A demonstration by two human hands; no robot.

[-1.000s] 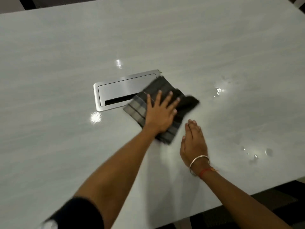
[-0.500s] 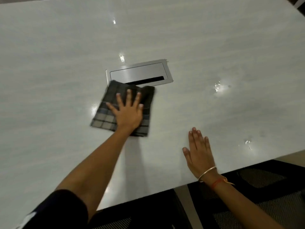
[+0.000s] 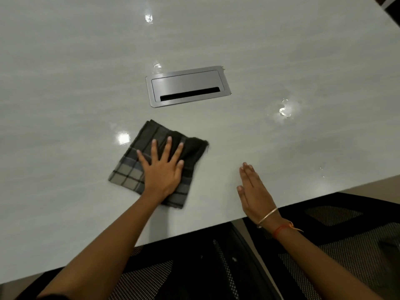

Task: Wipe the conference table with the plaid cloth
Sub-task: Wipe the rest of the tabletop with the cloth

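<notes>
Your left hand (image 3: 161, 172) is flat on the plaid cloth (image 3: 159, 163), palm down, fingers spread wide, pressing it onto the conference table (image 3: 65, 83). No pinch, no curl, just an open palm bearing down. The cloth is folded to a rough square; it sticks out past your fingertips on the far side and past your thumb and little finger on both sides. The corner beyond your index finger is bunched and dark; the part out by your little finger shows the grey and blue check.

Your right hand (image 3: 254, 194) is flat on bare table just to the right of the cloth, fingers straight and held together, not touching the cloth. It sits close to the near edge of the table. There's a metal bangle (image 3: 267, 216) and a red thread (image 3: 281, 229) on that wrist.

Past your left fingertips, clear of the cloth, is the brushed metal cable hatch (image 3: 187, 85) set into the top, slot on its near side. A wet patch (image 3: 285, 110) glints further out, beyond your right hand and off to the right. Smaller droplets (image 3: 322, 169) lie right of that hand, near the table edge. Black mesh chairs (image 3: 346, 230) are under your forearms.
</notes>
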